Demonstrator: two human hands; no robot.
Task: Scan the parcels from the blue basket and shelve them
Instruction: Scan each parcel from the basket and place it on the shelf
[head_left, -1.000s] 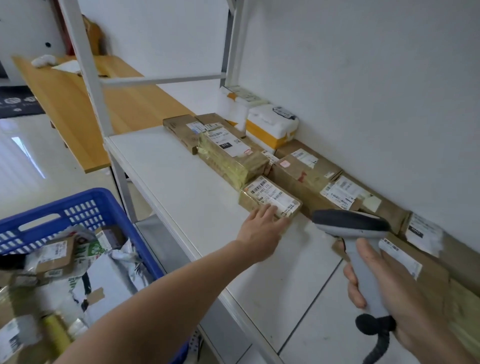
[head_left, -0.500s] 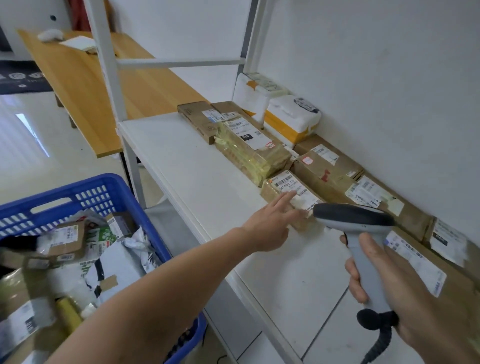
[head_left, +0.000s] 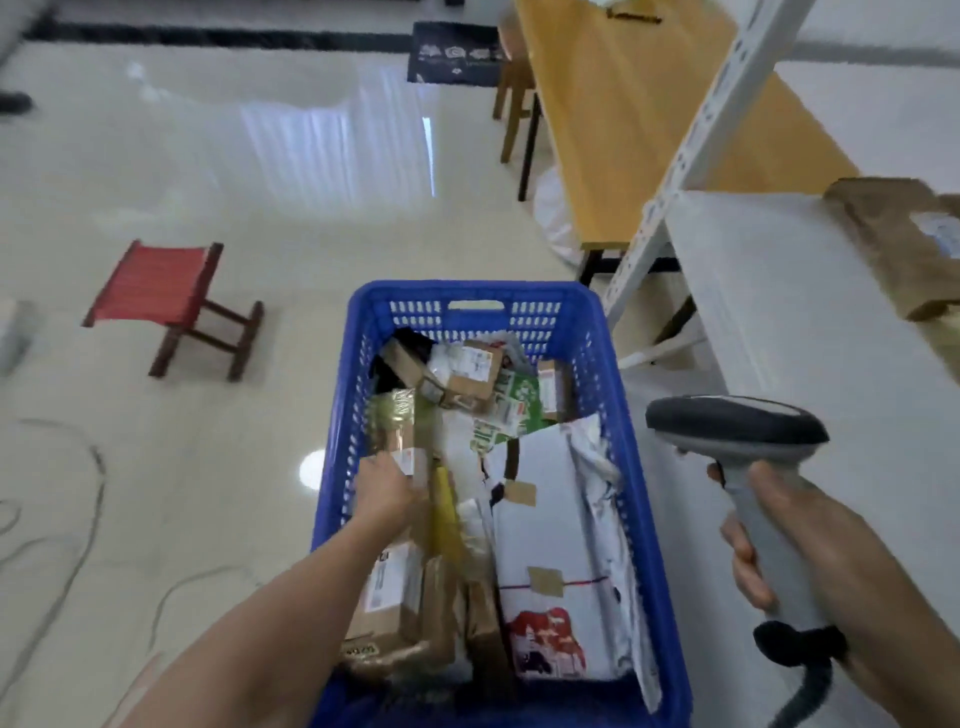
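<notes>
- The white shelf board is standing just right of the basket, within arm's reach, so scanned parcels are travelling only a short way. One brown paper parcel is lying towards its back.
- The blue basket is sitting on the floor directly below the person. It is holding many parcels, so the task is judged far from done.
- A white mailer bag is lying flat along the basket's right side, untouched.
- The barcode scanner is being held head-forward beside the basket, apparently kept ready; it is pointing at no label.
- A tape-wrapped tan parcel is leaning on edge near the basket's left wall.
- The right hand is wrapping its fingers round the scanner's handle.
- The left hand is reaching into the basket and gripping the tan parcel's near end, probably to lift it for scanning.
</notes>
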